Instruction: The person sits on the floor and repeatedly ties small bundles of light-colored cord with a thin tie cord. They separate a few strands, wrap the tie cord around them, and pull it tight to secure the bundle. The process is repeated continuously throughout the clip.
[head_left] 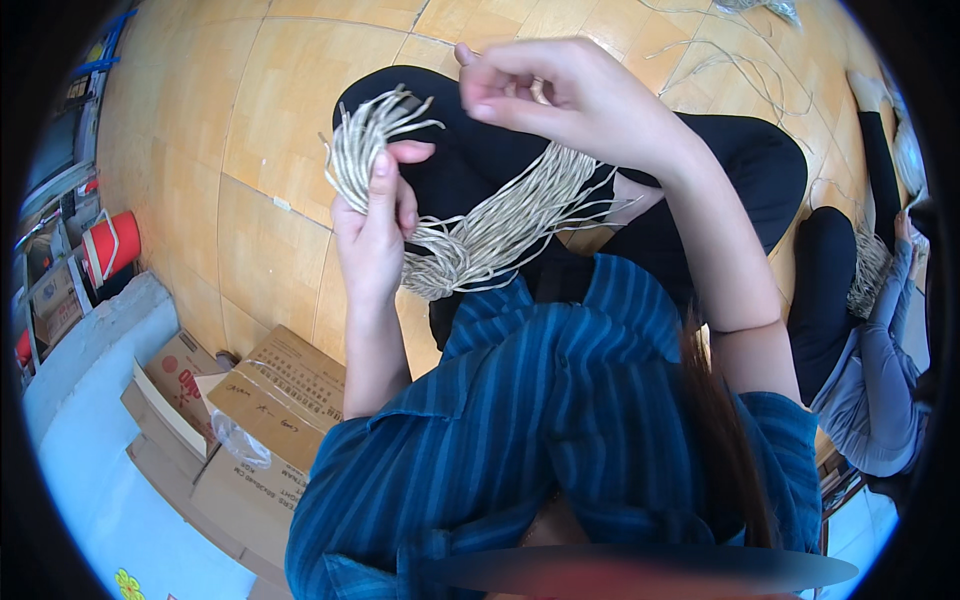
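Observation:
A thick bundle of beige cords (362,150) is gripped in my left hand (375,225), its loose ends fanning out above the thumb. More of the same cords, a long hank (500,225), trail from below that hand across my lap. My right hand (545,95) is raised to the right of the bundle, apart from it. Its fingers are curled in toward the thumb; whatever they may pinch is too small or hidden to make out.
I sit cross-legged on a tiled floor (250,130). Cardboard boxes (285,385) and a red bucket (112,245) stand at the left. Loose cords (735,70) lie at the far right. Another person (880,370) sits at the right, beside more cords (868,275).

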